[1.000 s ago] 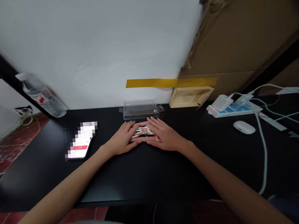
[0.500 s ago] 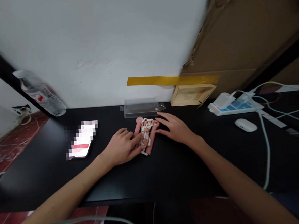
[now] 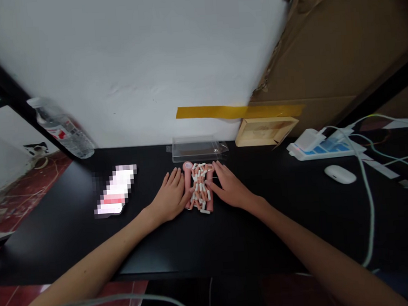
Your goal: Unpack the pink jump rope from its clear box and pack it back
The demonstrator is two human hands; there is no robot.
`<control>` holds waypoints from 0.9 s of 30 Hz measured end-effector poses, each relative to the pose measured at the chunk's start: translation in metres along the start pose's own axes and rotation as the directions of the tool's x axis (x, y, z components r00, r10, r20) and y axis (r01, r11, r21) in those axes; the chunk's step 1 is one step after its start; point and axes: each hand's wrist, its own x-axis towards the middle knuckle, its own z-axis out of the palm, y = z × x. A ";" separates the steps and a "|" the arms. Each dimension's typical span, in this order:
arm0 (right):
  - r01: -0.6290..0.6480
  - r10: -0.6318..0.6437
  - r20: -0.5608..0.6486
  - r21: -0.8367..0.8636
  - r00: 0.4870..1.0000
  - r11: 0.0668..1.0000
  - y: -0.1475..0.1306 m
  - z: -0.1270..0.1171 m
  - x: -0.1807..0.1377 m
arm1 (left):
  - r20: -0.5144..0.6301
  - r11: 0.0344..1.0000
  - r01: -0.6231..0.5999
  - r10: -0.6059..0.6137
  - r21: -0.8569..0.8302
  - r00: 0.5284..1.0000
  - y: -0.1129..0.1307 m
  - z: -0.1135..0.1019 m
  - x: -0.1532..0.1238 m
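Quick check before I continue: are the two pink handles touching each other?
Apart. The head view shows white and pink segments bunched between the left pink handle and the right pink handle, keeping them separated.

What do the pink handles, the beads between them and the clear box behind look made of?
Handles: probably plastic, perhaps foam-covered; even, fairly matte pink surface.
Beads: likely hard plastic, finish unclear at this size; short, uniform tubes.
Box: probably thin plastic, glossy; see-through, with bright edges.
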 end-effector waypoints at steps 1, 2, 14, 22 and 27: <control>-0.010 0.010 -0.010 0.030 1.000 0.999 0.000 0.003 0.001 | 0.021 1.000 0.006 -0.006 -0.020 1.000 0.002 0.001 -0.001; -0.014 0.016 -0.024 0.064 1.000 0.998 -0.001 0.006 0.002 | 0.041 0.999 0.003 -0.001 -0.052 0.999 0.004 0.001 0.000; -0.030 0.275 -0.151 0.828 0.950 0.559 -0.032 0.006 0.016 | -0.043 0.758 -0.163 0.175 -0.632 0.984 0.043 -0.007 0.010; -0.074 0.378 0.002 0.982 0.926 0.175 -0.036 -0.016 0.023 | -0.168 0.886 -0.230 0.175 -0.403 0.970 0.048 -0.011 0.006; 0.016 0.419 -0.057 0.995 0.906 0.103 -0.037 -0.023 0.034 | -0.219 0.759 -0.057 -0.114 -0.648 0.969 0.040 -0.014 0.014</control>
